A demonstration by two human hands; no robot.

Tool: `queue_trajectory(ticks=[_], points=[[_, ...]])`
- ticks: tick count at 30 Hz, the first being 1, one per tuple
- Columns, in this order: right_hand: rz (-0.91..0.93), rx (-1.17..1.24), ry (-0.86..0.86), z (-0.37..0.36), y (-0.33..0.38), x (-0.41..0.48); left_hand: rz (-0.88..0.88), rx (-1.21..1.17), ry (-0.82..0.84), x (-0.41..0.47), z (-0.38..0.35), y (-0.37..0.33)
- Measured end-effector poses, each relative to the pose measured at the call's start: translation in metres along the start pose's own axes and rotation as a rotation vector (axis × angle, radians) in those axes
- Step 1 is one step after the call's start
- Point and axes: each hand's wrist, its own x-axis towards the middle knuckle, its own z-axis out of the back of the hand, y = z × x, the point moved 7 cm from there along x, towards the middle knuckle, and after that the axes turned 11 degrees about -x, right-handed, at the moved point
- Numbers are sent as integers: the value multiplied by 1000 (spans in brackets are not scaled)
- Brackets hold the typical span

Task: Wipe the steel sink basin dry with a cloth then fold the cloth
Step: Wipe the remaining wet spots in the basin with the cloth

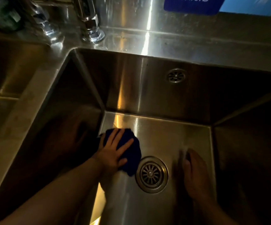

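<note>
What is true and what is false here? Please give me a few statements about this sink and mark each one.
1. The left hand presses a dark blue cloth onto the floor of the steel sink basin. True.
2. The cloth covers the round slotted steel drain. False: it lies just left of the drain.
3. The right hand is outside the basin. False: it is down inside, right of the drain.
4. A small round overflow grille sits in the back wall. True.
5. The cloth is neatly folded. False: it is bunched.

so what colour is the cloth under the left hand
Dark blue cloth, seen in the head view.
</note>
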Motion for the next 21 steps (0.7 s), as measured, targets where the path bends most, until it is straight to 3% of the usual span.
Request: queue_trajectory(ticks=[2,7,10,13,16,17,18,21], points=[[26,-129,-22,7,-2,-8,-97,86,-9,-38,-11,-18],[36,-437,-34,6,3,-37,-369,436,-230,-140,-65,-61],[-3,-509,41,-3,-5,-57,-250,655,-246,-161,-70,-62],[-7,-518,84,-13,-18,-68,-353,648,-162,-170,-71,-61],[2,-530,145,-20,-24,-70,-341,966,-144,-173,-72,-59],[-17,-518,146,-21,-25,-68,-331,943,-138,-169,-83,-52],[-33,-503,127,-21,-24,-68,-260,821,-88,-161,-89,-46],[-43,-486,95,-26,-25,-66,-277,461,-129,-146,-98,-53]])
